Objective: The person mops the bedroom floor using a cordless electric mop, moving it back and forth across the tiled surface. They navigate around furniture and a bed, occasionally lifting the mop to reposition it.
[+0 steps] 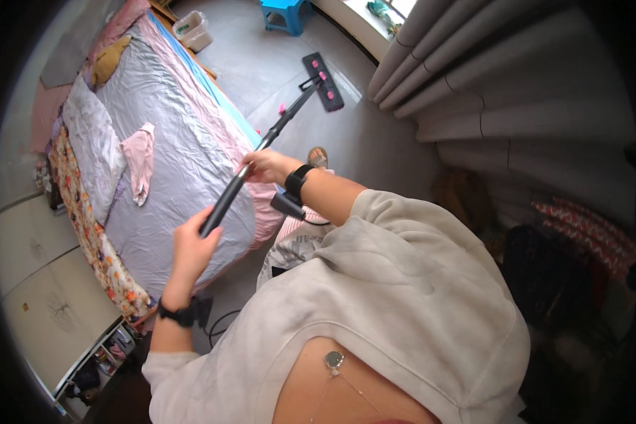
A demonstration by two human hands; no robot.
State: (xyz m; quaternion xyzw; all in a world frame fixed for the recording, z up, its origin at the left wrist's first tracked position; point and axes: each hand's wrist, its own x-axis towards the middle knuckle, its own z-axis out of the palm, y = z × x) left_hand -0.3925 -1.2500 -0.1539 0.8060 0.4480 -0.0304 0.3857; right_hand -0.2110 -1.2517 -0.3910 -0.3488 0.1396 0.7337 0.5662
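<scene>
A flat mop spans the middle of the view, its dark rectangular head [323,82] with pink clips over the grey floor; whether it presses on the tiles I cannot tell. My right hand [265,165] is wrapped around the metal part of the mop handle [283,119]. Nearer to me, my left hand [195,244] grips the black end of that handle. Each wrist wears a black strap with a dark device. Below the handle lies a bed with a rumpled pale lilac sheet [191,175].
Grey curtains [456,69] hang on the right. At the far end stand a blue plastic stool [286,15] and a lined waste bin [193,32]. On the bed lie a pink garment [139,159] and a yellow plush [108,61]. My sandaled foot [318,157] is on the floor.
</scene>
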